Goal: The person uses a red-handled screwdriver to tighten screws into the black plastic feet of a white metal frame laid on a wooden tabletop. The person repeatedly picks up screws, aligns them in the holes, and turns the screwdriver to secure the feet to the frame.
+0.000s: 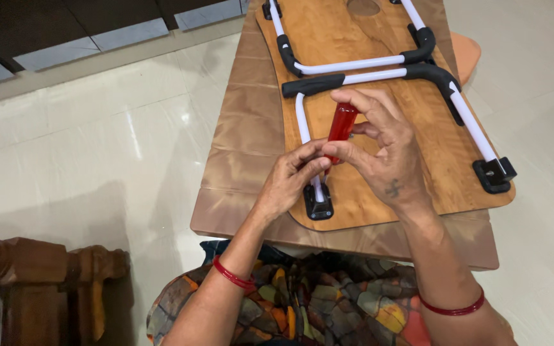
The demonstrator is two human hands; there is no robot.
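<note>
Your right hand (389,150) grips red screwdriver (341,125) | left hand (290,176) fingertips pinch its shaft | over black bracket (317,204) at board's (431,154) near edge | fastening looks unfinished

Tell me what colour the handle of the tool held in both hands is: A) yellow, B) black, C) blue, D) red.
D: the screwdriver has a translucent red handle, with the right hand wrapped around it from above and the left hand pinching near its lower end, over the black bracket of the white leg tube on the wooden board.
</note>
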